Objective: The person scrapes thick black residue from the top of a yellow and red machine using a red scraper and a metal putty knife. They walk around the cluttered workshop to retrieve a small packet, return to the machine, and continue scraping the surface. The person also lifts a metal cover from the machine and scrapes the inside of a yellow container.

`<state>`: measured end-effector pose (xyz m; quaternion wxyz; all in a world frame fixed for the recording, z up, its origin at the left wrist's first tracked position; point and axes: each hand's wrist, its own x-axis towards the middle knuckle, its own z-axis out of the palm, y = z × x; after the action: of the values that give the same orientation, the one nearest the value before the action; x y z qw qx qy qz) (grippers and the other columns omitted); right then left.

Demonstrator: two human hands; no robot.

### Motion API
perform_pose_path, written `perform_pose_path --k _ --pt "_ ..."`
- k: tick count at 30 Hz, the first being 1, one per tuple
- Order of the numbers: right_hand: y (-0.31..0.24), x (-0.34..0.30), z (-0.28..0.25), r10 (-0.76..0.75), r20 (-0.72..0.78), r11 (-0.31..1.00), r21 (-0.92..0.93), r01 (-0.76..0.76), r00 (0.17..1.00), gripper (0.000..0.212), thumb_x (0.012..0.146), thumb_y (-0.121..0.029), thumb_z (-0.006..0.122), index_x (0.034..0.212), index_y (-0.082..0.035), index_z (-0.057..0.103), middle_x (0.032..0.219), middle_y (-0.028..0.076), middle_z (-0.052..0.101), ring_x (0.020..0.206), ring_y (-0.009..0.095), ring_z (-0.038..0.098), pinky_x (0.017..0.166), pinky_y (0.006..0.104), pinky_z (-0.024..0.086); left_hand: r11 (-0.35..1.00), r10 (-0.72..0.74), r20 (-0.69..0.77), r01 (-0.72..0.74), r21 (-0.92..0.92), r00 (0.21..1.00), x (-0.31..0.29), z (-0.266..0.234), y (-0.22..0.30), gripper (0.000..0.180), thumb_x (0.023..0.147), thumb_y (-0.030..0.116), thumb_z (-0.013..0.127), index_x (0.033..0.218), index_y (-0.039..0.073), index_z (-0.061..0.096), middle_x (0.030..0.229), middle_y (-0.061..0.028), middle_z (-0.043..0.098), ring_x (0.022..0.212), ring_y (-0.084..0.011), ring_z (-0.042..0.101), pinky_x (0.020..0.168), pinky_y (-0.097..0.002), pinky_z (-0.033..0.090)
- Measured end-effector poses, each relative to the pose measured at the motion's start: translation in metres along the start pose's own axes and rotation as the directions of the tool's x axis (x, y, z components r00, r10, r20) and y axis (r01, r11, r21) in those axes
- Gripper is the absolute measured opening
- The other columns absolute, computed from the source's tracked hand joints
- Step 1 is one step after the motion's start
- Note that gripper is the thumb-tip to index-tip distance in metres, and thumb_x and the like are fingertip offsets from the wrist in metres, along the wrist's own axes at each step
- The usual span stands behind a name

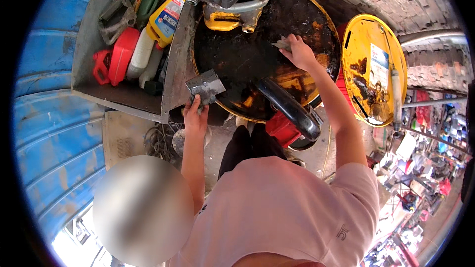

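Note:
My left hand [195, 113] grips the near end of a small grey, box-like metal piece [212, 85] at the left rim of a drum top. My right hand [300, 53] rests over the far right part of that round, black-smeared drum top [237, 64], where yellow paint shows in patches. Its fingers are closed on a crumpled greyish wad [282, 44], perhaps a rag; its kind is unclear. A long, curved black part [287, 106] lies across the near edge of the drum, between my arms.
A grey metal bin [170, 76] at the left holds several plastic jugs, including a yellow jug [167, 18] and a red jug [123, 54]. A dirty machine with a yellow base [225, 20] stands on the drum's far side. At right leans a yellow drum lid [359, 64] before a brick wall.

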<state>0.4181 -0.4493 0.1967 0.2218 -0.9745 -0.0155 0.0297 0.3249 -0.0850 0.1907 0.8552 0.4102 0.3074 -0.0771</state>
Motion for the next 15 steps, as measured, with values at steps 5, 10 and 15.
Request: perform_pose_path --k 5,10,15 --pt "0.028 -0.003 -0.015 -0.130 0.011 0.991 0.006 0.130 0.991 0.040 0.075 -0.023 0.062 0.106 -0.005 0.045 0.105 0.015 0.047 0.102 0.034 0.046 0.080 0.0410 0.042 1.000 0.027 -0.006 -0.027 -0.013 1.000 -0.001 0.021 -0.004 0.024 0.078 0.008 0.062 0.099 0.007 0.051 0.094 -0.0026 0.054 0.081 -0.0145 0.050 0.063 -0.0292 0.040" --pt "0.027 -0.010 -0.036 -0.039 -0.005 0.998 0.046 0.039 0.999 0.046 0.072 -0.017 0.064 0.111 -0.006 0.041 0.108 0.014 0.045 0.097 0.035 0.049 0.079 0.0412 0.044 0.998 0.024 -0.003 -0.024 0.054 1.000 -0.002 0.026 -0.003 0.035 0.077 0.008 0.063 0.106 0.008 0.045 0.105 -0.0043 0.045 0.085 -0.0167 0.044 0.065 -0.0329 0.040" --pt "0.018 0.032 -0.043 -0.086 0.030 0.966 -0.242 0.090 0.996 0.043 0.071 -0.012 0.063 0.108 -0.007 0.042 0.107 0.013 0.046 0.090 0.034 0.054 0.072 0.0415 0.048 0.998 0.026 0.042 -0.028 0.058 0.999 -0.001 0.026 -0.003 0.036 0.075 0.010 0.065 0.105 0.007 0.044 0.101 -0.0043 0.048 0.089 -0.0152 0.044 0.071 -0.0331 0.037"
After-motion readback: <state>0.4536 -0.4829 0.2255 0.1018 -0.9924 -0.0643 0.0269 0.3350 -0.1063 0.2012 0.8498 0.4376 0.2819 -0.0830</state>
